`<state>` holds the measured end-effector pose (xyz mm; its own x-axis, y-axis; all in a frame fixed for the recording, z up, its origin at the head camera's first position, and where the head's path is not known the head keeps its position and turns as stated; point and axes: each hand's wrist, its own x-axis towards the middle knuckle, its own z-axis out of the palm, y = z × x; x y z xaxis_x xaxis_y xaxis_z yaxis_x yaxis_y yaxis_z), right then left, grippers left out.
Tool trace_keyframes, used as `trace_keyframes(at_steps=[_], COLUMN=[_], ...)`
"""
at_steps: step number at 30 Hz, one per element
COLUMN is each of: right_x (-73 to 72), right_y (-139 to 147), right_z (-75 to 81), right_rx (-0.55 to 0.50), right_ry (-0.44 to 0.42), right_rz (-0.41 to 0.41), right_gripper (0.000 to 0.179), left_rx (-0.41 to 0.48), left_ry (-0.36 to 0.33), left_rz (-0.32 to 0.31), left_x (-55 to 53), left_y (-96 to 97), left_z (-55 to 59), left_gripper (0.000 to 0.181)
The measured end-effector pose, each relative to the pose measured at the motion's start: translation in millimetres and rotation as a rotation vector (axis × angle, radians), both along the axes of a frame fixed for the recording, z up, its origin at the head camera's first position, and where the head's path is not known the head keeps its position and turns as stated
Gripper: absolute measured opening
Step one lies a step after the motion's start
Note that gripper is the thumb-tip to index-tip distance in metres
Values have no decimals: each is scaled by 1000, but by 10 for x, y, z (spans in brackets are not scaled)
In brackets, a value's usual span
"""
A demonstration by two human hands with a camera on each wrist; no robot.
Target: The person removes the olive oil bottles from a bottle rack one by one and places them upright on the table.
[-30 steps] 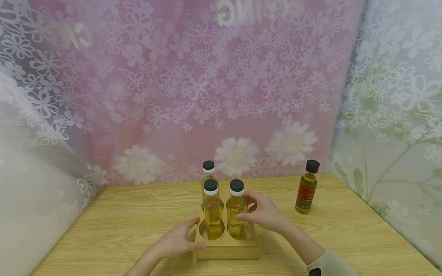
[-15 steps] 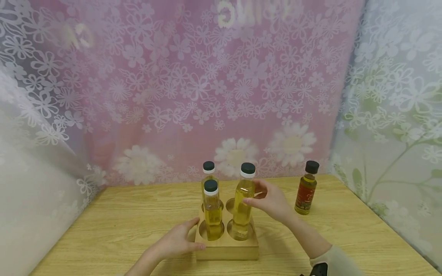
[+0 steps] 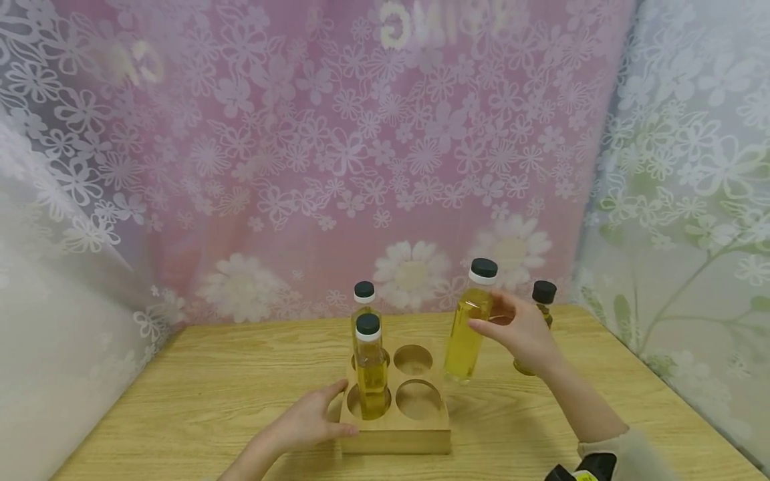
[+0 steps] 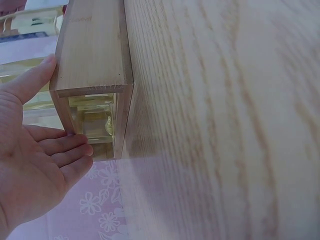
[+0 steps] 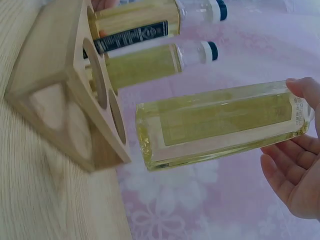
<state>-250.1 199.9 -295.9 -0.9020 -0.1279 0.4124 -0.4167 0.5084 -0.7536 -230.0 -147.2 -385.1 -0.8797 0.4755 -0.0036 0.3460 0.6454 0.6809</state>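
Note:
My right hand (image 3: 523,331) grips an oil bottle (image 3: 466,341) high on its body, thumb in front and fingers behind. The bottle is clear and square-sided, holds yellow oil, and has a dark cap with a white collar. It hangs slightly tilted to the right of the wooden bottle rack (image 3: 394,439), its base off the rack in the right wrist view. My left hand (image 4: 35,160) rests against the rack's left end, thumb at the front edge, fingertips at the open side. Two similar bottles, a front one (image 3: 371,381) and a back one (image 3: 363,317), stand in the rack's left holes.
Behind my right hand stands a smaller black-capped bottle (image 3: 544,292), its body mostly hidden. Two round holes show on the rack's right side. The wooden table (image 3: 240,374) meets a pink floral curtain (image 3: 301,167) at the back, with pale curtains on both sides.
My right hand has lifted the bottle out of the rack's front right hole and carried it up and right, partly covering the smaller bottle. My left hand has stayed at the rack.

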Motion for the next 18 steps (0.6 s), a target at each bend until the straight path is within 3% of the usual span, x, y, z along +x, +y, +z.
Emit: trace_keyframes(at_steps=[12,18], right_x=[82,123], right_y=[524,764], right_z=[-97,-221], right_rx=[147,194], right_ry=[-87,-113], right_rz=[-144,-182], right_gripper=[78,75], left_rx=[4,5], left_ry=[-12,-18], left_rz=[6,8], left_x=[-3,-3], left_y=[-5,2], left_z=[-11,-6], left_gripper=[89,90])
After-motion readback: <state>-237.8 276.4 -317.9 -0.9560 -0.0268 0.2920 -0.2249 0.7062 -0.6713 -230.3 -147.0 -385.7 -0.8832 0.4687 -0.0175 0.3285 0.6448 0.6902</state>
